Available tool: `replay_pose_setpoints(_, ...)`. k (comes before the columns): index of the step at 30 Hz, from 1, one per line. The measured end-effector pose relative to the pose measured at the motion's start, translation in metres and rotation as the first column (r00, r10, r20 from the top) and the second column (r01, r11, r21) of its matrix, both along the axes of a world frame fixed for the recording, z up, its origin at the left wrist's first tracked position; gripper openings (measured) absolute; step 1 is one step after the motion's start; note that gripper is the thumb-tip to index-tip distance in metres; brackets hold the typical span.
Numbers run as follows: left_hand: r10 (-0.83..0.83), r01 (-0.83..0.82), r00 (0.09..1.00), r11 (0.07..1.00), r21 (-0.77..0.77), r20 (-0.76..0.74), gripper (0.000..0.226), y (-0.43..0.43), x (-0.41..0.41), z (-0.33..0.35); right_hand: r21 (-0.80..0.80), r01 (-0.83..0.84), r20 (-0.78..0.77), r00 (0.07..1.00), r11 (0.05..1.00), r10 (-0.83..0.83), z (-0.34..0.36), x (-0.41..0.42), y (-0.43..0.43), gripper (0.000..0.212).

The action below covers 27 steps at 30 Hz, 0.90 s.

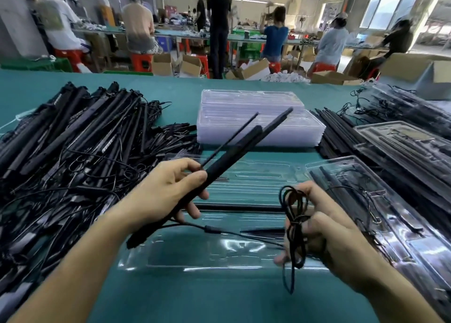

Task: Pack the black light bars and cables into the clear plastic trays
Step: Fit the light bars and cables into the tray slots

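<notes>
I see a teal table [170,98]. A clear tray [195,252] lies flat under both grips. Heap of black bars and cables [73,151] sits left of the left hand [166,191] grip, tray stack [256,117] beyond it. Packed trays [402,147] are right of the right hand [329,234] grip.

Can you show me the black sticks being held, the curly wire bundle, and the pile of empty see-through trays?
light bars [244,147]: head view, middle of the thick bar.
cable bundle [295,227]: head view, its tied middle.
tray stack [288,137]: head view, front wall.
</notes>
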State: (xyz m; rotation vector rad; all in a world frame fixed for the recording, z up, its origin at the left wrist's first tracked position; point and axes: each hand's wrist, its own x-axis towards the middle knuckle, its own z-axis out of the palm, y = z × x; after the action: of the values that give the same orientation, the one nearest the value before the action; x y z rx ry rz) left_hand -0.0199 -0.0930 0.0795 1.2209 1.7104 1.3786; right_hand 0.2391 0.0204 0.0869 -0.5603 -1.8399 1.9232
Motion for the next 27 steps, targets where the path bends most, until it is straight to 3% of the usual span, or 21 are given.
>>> replay_pose_setpoints(4, -0.027, 0.024, 1.000, 0.974, -0.226, -0.008, 0.023, 0.012, -0.012, -0.004, 0.069, -0.033, 0.233, 0.972, 0.997, 0.016, 0.000, -0.009, 0.000, 0.043)
replay_pose_setpoints(6, -0.056, 0.064, 0.998, 0.960, -0.274, 0.035, 0.026, 0.013, -0.013, -0.010, 0.221, -0.048, 0.314, 0.949, 0.974, -0.025, -0.003, -0.016, -0.006, 0.037)
replay_pose_setpoints(8, -0.101, 0.122, 0.991, 0.957, -0.264, 0.092, 0.029, 0.013, -0.014, -0.014, 0.556, -0.119, 0.390, 0.911, 0.823, -0.132, -0.013, -0.021, -0.009, 0.035)
replay_pose_setpoints(10, -0.142, 0.157, 0.987, 0.956, -0.247, 0.077, 0.030, 0.014, -0.014, -0.016, 0.745, -0.282, 0.506, 0.830, 0.605, -0.236, -0.029, -0.024, -0.016, 0.064)
replay_pose_setpoints(12, -0.184, 0.190, 0.982, 0.953, -0.235, 0.046, 0.026, 0.017, -0.013, -0.016, 0.775, -0.313, 0.537, 0.784, 0.549, -0.311, -0.037, -0.028, -0.028, 0.078)
replay_pose_setpoints(14, -0.217, 0.218, 0.976, 0.948, -0.230, 0.030, 0.023, 0.020, -0.011, -0.018, 0.794, -0.273, 0.504, 0.796, 0.543, -0.336, -0.043, -0.032, -0.035, 0.074)
replay_pose_setpoints(17, -0.231, 0.220, 0.973, 0.951, -0.217, -0.027, 0.021, 0.025, -0.012, -0.023, 0.807, -0.202, 0.451, 0.818, 0.556, -0.357, -0.049, -0.036, -0.042, 0.049)
replay_pose_setpoints(20, -0.204, 0.149, 0.940, 0.966, -0.211, -0.273, 0.018, 0.032, -0.015, -0.029, 0.793, -0.201, 0.480, 0.788, 0.576, -0.386, -0.050, -0.036, -0.049, 0.028)
replay_pose_setpoints(24, -0.216, 0.073, 0.820, 0.958, -0.277, -0.530, 0.035, 0.036, -0.007, -0.033, 0.820, -0.265, 0.500, 0.761, 0.506, -0.412, -0.047, -0.028, -0.052, 0.035)
replay_pose_setpoints(27, -0.233, 0.082, 0.799, 0.955, -0.285, -0.554, 0.054, 0.035, -0.001, -0.034, 0.745, -0.419, 0.634, 0.685, 0.519, -0.358, -0.036, -0.015, -0.048, 0.048)
